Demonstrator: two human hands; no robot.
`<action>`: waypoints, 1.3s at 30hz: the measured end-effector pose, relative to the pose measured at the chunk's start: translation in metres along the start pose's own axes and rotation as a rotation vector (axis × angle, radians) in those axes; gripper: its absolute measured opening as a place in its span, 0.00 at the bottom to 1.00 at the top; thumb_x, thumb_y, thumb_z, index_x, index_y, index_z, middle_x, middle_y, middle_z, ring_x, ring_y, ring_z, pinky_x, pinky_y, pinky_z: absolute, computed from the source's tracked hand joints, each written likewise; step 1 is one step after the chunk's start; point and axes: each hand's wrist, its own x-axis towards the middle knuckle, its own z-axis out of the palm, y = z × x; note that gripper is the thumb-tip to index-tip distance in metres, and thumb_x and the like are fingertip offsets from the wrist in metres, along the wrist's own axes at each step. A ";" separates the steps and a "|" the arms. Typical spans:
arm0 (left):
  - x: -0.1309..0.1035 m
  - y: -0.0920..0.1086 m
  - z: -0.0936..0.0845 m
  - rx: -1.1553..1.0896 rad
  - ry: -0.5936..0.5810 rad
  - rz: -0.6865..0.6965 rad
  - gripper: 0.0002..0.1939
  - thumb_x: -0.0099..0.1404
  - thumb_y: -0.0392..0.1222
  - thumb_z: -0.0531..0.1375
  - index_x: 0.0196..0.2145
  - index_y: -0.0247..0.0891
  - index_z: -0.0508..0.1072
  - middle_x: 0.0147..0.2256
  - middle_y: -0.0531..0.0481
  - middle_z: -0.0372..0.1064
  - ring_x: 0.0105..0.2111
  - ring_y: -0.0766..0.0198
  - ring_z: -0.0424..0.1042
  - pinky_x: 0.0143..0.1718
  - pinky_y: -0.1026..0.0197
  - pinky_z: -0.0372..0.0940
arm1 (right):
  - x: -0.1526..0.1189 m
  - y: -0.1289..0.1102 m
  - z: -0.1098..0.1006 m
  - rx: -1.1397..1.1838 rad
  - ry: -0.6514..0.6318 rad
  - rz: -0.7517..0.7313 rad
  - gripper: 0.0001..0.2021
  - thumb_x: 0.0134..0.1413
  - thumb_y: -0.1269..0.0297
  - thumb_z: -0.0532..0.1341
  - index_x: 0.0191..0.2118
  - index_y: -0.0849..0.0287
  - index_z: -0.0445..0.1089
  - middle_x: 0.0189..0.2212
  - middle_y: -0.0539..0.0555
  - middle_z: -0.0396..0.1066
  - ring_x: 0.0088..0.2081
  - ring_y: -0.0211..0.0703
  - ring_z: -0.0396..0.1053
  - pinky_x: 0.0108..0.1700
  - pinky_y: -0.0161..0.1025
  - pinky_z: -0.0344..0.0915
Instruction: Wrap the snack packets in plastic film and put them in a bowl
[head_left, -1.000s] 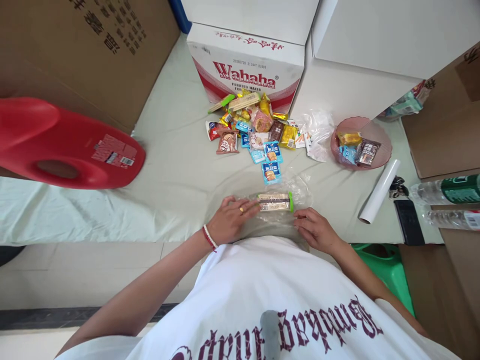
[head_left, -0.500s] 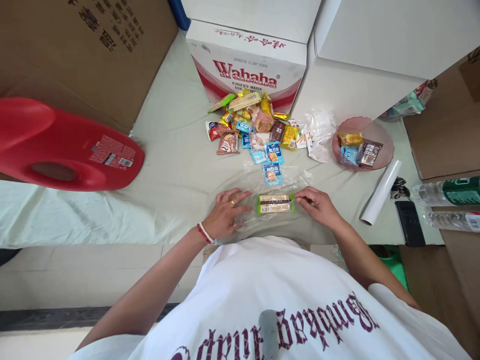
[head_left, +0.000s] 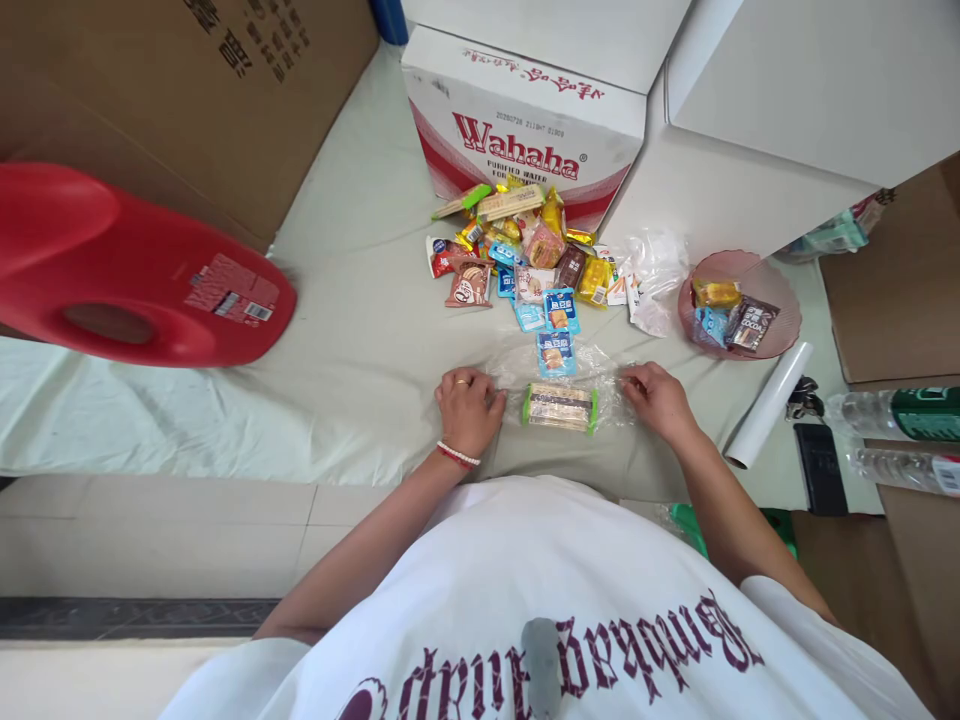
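Note:
In the head view, a sheet of clear plastic film [head_left: 504, 365] lies crinkled on the cloth. A wrapped snack bar [head_left: 559, 407] with green ends and a clear middle lies across it. At the film's left edge my left hand [head_left: 470, 408] is closed on the plastic, fingers curled. My right hand [head_left: 656, 398] pinches the film's right edge, apart from the bar. Just beyond the bar, a blue snack packet [head_left: 556, 354] lies flat on or under the film; I cannot tell which.
A heap of small snack packets [head_left: 534, 245] rests against the Wahaba-marked carton [head_left: 525, 110]. To the right are a pink bowl [head_left: 787, 312] of snacks, a white roll [head_left: 769, 405], keys [head_left: 804, 398], a black phone [head_left: 820, 468] and bottles [head_left: 926, 412]. A red jug [head_left: 172, 285] lies left.
My right hand has moved away from the bar's end, out to the film's right edge. My left hand has curled onto the film's left side. The view has shifted slightly.

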 end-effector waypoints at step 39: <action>0.004 0.070 -0.019 -0.231 -0.429 0.205 0.08 0.70 0.36 0.54 0.35 0.38 0.73 0.36 0.47 0.74 0.36 0.59 0.72 0.38 0.58 0.65 | -0.032 -0.082 0.044 0.100 -0.253 -0.479 0.16 0.63 0.74 0.53 0.44 0.58 0.78 0.38 0.57 0.71 0.41 0.48 0.63 0.44 0.43 0.62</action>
